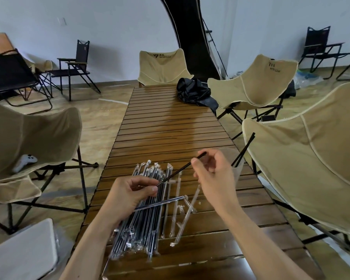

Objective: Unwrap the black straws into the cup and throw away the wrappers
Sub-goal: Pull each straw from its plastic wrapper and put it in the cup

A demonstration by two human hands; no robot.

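Wrapped straws [137, 225] heaped on table [170, 126]; left hand [129, 194] pinches wrapper, right hand [214, 172] pinches bare straw [180, 170]. Step: pulling it free; next, probably drop into cup [237, 168].

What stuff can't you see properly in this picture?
- Cup, head view: the right hand hides most of it.
- Wrapper end in the left hand: curled fingers cover it.
- Number of wrapped straws: too overlapped to count.
- Any bin for wrappers: none in view.
- White gadget on the chair: too small to identify.

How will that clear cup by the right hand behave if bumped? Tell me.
The cup looks thin and light, so it would probably slide or tip easily. The long straws leaning out of it likely make it top-heavy. It stands near the table edge, so it could fall off.
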